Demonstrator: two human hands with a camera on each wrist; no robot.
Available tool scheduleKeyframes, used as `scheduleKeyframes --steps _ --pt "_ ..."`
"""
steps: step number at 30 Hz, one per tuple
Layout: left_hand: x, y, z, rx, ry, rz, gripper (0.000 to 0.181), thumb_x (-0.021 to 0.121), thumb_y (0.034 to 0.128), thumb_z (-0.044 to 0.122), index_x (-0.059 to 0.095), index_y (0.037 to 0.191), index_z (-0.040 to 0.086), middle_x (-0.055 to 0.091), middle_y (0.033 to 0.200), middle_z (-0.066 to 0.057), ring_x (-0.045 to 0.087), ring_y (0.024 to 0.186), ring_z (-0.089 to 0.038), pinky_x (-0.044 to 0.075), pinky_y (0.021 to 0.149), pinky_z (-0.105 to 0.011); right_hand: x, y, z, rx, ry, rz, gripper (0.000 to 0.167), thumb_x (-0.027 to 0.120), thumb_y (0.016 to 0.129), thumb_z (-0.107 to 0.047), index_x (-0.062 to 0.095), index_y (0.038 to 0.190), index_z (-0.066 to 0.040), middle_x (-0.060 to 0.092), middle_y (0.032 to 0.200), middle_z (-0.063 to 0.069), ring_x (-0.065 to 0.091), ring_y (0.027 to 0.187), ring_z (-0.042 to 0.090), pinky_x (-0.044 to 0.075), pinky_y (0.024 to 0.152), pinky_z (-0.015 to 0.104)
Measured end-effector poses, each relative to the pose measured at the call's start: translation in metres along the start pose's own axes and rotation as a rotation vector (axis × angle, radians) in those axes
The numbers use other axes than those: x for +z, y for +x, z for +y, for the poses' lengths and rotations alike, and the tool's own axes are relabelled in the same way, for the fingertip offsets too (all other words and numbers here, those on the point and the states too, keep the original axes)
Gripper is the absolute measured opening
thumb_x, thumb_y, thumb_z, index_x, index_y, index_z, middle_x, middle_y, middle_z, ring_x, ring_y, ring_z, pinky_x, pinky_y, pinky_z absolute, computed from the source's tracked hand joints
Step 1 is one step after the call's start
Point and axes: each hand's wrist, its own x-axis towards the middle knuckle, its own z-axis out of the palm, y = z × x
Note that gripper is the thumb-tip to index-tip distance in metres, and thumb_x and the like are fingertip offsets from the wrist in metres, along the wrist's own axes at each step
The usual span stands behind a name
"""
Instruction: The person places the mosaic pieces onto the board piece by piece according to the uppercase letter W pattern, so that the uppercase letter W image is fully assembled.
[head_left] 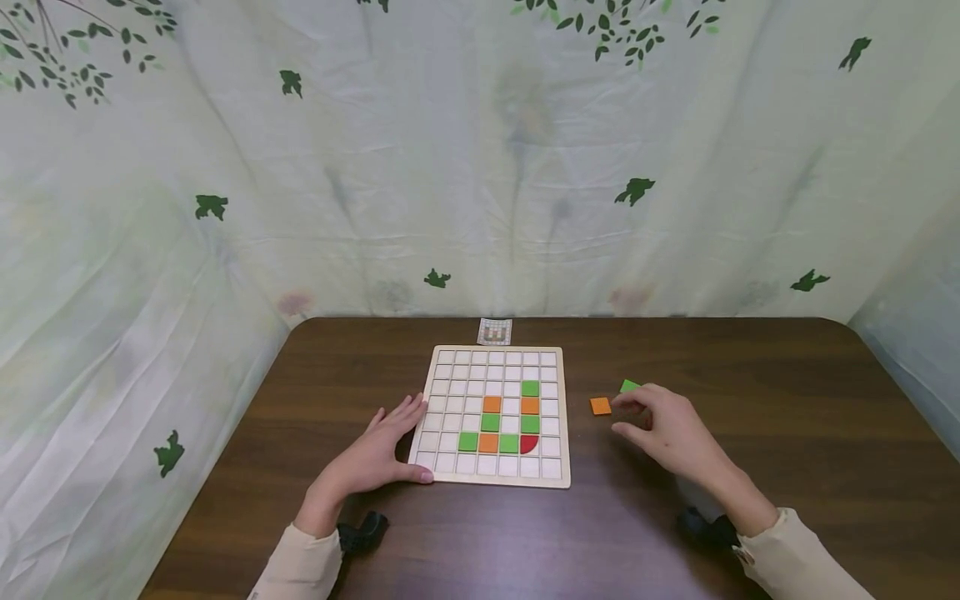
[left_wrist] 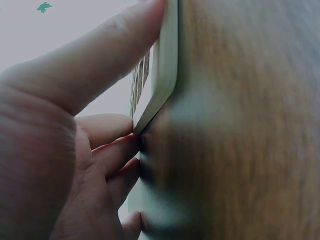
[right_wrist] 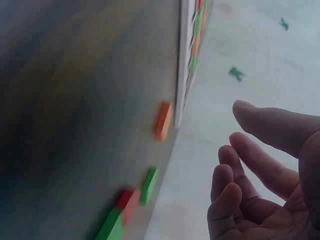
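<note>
A pale gridded board (head_left: 502, 482) lies on the table, with several green and orange square tiles and one red quarter-round tile (head_left: 528, 443) in its cells. My left hand (head_left: 371, 454) rests against its left side; the thumb touches the near left corner and the fingers lie along the edge. Right of the board, my right hand (head_left: 671, 429) hovers over the table, fingers loosely bent and nothing between them. By its fingertips are a loose orange tile (head_left: 600, 406) and a green tile (head_left: 628, 386). The right wrist view also shows a red piece (right_wrist: 129, 202) and another green piece (right_wrist: 111, 227).
A small printed card (head_left: 495, 332) lies just behind the board, by the far edge of the brown wooden table (head_left: 787, 400). A pale curtain (head_left: 450, 167) with leaf and bird prints hangs behind the table and along its sides.
</note>
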Motion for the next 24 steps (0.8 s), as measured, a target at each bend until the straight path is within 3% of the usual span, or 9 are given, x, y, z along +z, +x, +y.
scheduleKeyframes --steps 8,24 --pt "0.001 0.001 -0.001 0.001 -0.005 -0.003 0.111 0.084 0.0765 0.052 0.028 0.158 0.002 0.019 0.166 -0.013 0.013 0.153 -0.034 0.004 0.119 -0.062 -0.016 -0.014 0.028 0.073 -0.003 -0.021 0.029 0.082 0.085 -0.016 0.073 0.112 -0.008 0.067 0.102 0.003 0.053 0.076 0.015 0.046 0.062 0.028" --pt "0.001 0.001 -0.003 0.000 -0.003 -0.007 0.111 0.083 0.0766 0.053 0.027 0.158 0.002 0.019 0.166 -0.012 0.013 0.153 -0.034 0.004 0.120 -0.062 -0.024 -0.013 0.055 0.158 -0.021 -0.158 0.036 0.081 0.086 -0.022 0.071 0.116 -0.004 0.069 0.107 0.007 0.061 0.092 0.023 0.053 0.076 0.042"
